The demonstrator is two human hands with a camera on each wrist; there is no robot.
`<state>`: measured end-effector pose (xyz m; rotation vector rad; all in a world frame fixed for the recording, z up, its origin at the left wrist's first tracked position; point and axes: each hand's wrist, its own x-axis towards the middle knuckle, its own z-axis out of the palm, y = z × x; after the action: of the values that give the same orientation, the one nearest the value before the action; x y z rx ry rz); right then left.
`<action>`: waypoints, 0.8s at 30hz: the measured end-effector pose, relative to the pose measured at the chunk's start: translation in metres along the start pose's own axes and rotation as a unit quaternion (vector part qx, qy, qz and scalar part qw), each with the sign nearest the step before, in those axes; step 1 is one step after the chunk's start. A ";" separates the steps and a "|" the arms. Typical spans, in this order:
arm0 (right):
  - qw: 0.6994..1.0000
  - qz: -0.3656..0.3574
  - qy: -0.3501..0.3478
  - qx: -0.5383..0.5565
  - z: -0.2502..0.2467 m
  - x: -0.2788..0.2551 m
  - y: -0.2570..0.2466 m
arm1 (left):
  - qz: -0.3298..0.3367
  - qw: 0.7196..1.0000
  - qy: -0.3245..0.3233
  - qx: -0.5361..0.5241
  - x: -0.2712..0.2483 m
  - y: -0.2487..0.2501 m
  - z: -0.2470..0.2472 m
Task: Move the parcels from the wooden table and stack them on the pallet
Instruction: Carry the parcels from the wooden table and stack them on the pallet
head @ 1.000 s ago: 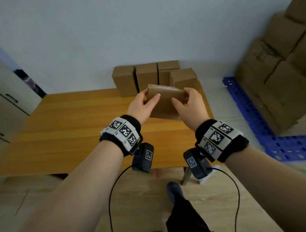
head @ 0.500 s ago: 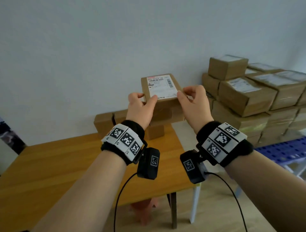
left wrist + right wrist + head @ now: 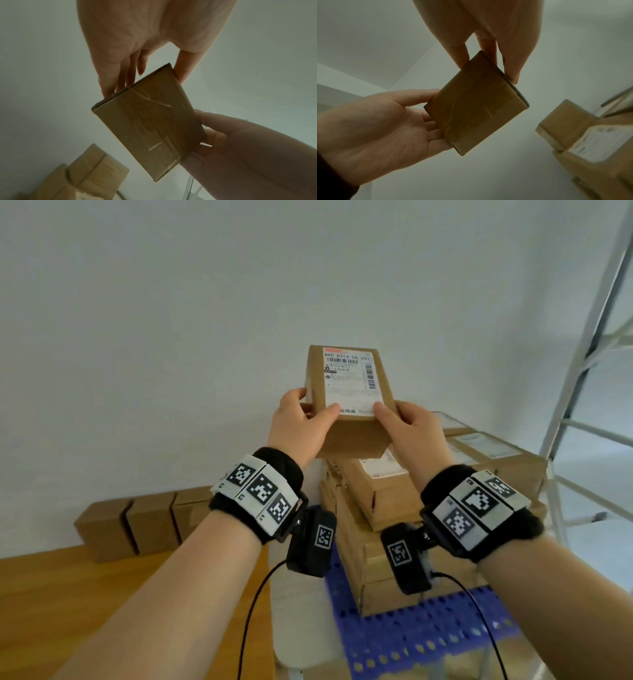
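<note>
Cardboard parcel (image 3: 346,405), gripped between both hands, airborne

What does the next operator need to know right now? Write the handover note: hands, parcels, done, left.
Left hand: grips the left side of the held parcel, thumb on its labelled top.
Right hand: grips its right side the same way.
The parcel is in the air, above the stacked parcels on the blue pallet, not yet set down.
Done: many parcels already stacked on the pallet.
Left: place this one on the stack, then fetch the remaining parcels standing at the back of the wooden table.
</note>
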<state>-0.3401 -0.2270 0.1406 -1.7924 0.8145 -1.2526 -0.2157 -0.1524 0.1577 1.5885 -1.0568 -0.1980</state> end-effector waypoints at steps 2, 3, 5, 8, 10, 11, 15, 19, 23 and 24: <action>1.000 0.003 -0.007 0.003 -0.026 0.020 0.008 | -0.004 1.000 0.000 0.000 0.012 0.011 0.028; 1.000 0.008 -0.009 0.009 -0.036 0.029 0.011 | -0.008 1.000 -0.001 -0.002 0.018 0.016 0.041; 0.999 0.032 -0.016 0.039 -0.054 0.049 0.019 | -0.015 1.000 -0.013 -0.009 0.030 0.024 0.062; 0.992 0.080 -0.031 0.095 -0.069 0.079 0.032 | -0.018 0.999 -0.030 -0.024 0.051 0.031 0.089; 0.987 0.105 -0.032 0.114 -0.074 0.099 0.039 | -0.016 0.999 -0.035 -0.011 0.066 0.030 0.103; 0.986 0.116 -0.031 0.119 -0.074 0.109 0.042 | -0.015 0.999 -0.038 -0.004 0.075 0.029 0.109; 0.978 0.155 -0.007 0.138 -0.076 0.150 0.058 | 0.007 0.998 -0.067 0.015 0.114 0.017 0.129; 0.968 0.199 0.021 0.153 -0.083 0.192 0.082 | 0.035 0.993 -0.089 0.068 0.151 0.004 0.153; 0.967 0.223 0.039 0.114 -0.090 0.225 0.111 | 0.032 0.980 -0.123 0.153 0.179 -0.015 0.178; 0.966 0.232 0.041 0.110 -0.091 0.233 0.119 | 0.027 0.974 -0.133 0.181 0.184 -0.019 0.182</action>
<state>-0.3628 -0.5022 0.1593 -1.2827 1.0273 -1.0597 -0.2147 -0.4124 0.1563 1.8935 -1.4031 -0.1927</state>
